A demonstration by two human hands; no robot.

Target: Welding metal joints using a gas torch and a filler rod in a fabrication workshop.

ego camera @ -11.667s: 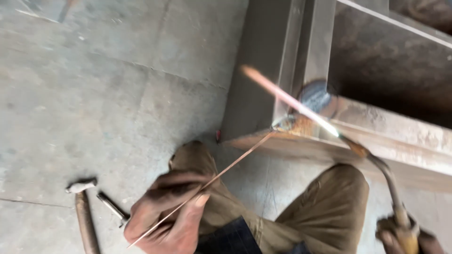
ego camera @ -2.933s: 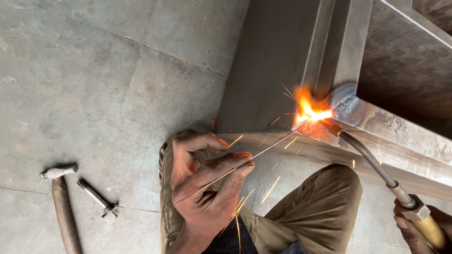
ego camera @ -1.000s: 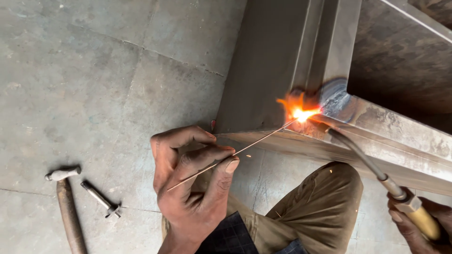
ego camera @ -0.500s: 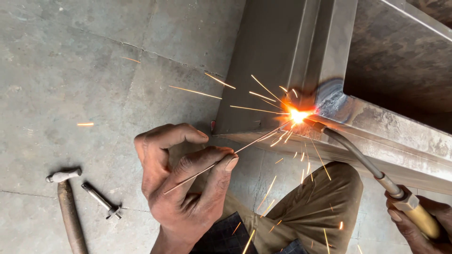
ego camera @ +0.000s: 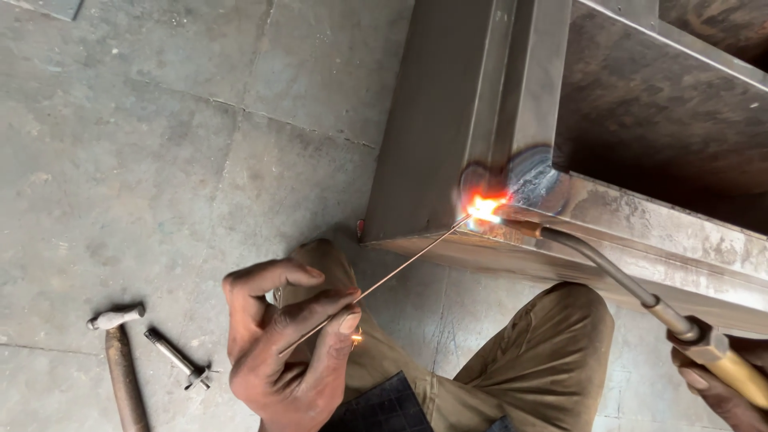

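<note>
My left hand [ego camera: 284,348] pinches a thin metal filler rod [ego camera: 400,270] that slants up to the right. Its tip meets a bright orange glow [ego camera: 485,207] at the corner joint of a steel frame [ego camera: 448,136]. My right hand [ego camera: 720,388], at the lower right edge, grips the brass handle of a gas torch [ego camera: 608,272]. The torch's curved neck reaches left, and its nozzle sits at the glowing spot. Around the joint the steel is discoloured by heat.
A hammer [ego camera: 120,360] and a small metal tool [ego camera: 178,360] lie on the concrete floor [ego camera: 160,160] at the lower left. My knees in olive trousers [ego camera: 544,368] are bent below the frame. The frame's rails run off to the right.
The burst of sparks seen half a second ago has died down to a steady glow. My left hand has drifted right with the rod. The torch stays at the joint.
</note>
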